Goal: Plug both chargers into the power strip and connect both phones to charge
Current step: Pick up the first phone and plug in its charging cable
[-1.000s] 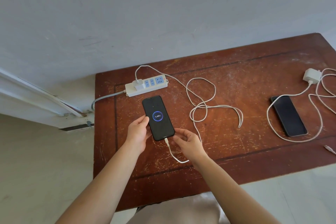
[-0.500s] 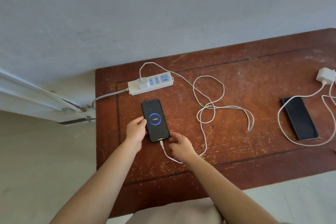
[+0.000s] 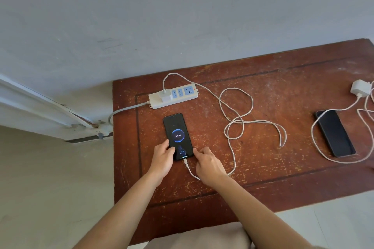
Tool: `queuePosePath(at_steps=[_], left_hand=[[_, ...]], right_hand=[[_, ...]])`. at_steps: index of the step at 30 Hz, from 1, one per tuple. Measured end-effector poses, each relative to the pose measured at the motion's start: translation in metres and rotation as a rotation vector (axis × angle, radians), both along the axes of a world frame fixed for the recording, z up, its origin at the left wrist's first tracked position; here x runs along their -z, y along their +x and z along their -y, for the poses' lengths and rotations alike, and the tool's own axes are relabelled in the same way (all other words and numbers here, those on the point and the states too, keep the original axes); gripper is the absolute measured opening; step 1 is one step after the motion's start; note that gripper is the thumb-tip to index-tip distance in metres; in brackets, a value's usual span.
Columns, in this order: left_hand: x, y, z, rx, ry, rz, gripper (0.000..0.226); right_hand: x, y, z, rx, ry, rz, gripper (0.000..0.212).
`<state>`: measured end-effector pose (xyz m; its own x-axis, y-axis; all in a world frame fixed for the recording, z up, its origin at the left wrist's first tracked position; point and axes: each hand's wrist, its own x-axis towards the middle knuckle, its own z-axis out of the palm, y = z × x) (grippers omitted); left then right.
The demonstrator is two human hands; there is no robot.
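Observation:
A black phone lies on the wooden table, its screen lit with a blue charging ring. A white cable is plugged into its bottom end and loops back to a white charger seated in the white power strip. My left hand holds the phone's lower left edge, thumb on the glass. My right hand touches its lower right corner with curled fingers. A second phone, screen dark, lies at the right. A second charger lies loose beside it with its cable around the phone.
The strip's grey lead runs off the table's left edge toward a white door frame. A grey wall stands right behind the table. The strip has three free blue sockets to the right of the plugged charger.
The lit phone has swung from tilted to nearly straight. My hands have shifted to its lower corners, and my right hand has let go of the cable plug. The view has shifted left.

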<state>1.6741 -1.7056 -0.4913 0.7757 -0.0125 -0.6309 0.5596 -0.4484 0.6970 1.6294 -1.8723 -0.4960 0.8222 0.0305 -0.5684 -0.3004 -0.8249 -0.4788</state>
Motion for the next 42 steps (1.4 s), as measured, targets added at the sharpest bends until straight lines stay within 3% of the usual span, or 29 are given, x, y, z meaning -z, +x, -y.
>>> queuePosePath(at_steps=[5, 12, 25, 34, 42], left_hand=[[0.002, -0.018, -0.009, 0.386, 0.344, 0.221, 0.053], [0.003, -0.051, -0.005, 0.597, 0.55, 0.352, 0.057], [-0.032, -0.105, 0.138, 0.77, 0.526, 0.563, 0.056], [-0.045, -0.162, 0.319, 0.91, 0.534, 0.597, 0.057], [-0.042, -0.152, 0.393, 0.949, 0.492, 0.549, 0.058]], right_hand=[[-0.006, -0.01, 0.006, 0.063, -0.055, 0.059, 0.051], [-0.008, -0.063, 0.032, 0.251, -0.189, 0.189, 0.053], [-0.015, -0.165, 0.167, 0.49, -0.223, 0.23, 0.058], [-0.013, -0.248, 0.335, 0.618, -0.238, 0.175, 0.061], [-0.005, -0.247, 0.409, 0.693, -0.165, 0.143, 0.062]])
